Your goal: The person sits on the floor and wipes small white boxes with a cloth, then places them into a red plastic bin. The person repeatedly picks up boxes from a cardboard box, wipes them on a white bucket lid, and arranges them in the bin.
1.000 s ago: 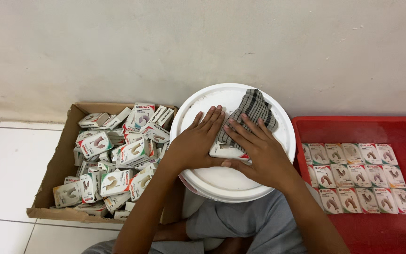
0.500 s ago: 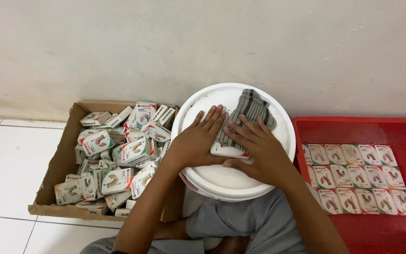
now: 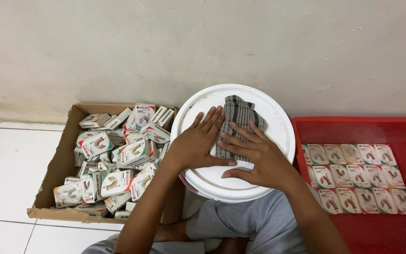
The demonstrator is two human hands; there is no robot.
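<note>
Checked cloth [image 3: 237,123] under left hand [image 3: 197,145] and right hand [image 3: 255,157]; white lid [image 3: 233,186] beneath.

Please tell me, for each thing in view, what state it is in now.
Brown cardboard box: open, heaped with small white packets.
White round bucket lid: flat, bearing checked grey cloth.
Left hand: flat on cloth.
Right hand: flat on cloth.
Red plastic tray: holds flat packets in rows.

Home packing spot: tiled floor [image 3: 5,164], carton of small boxes [image 3: 113,160], red tray [image 3: 400,131].
</note>
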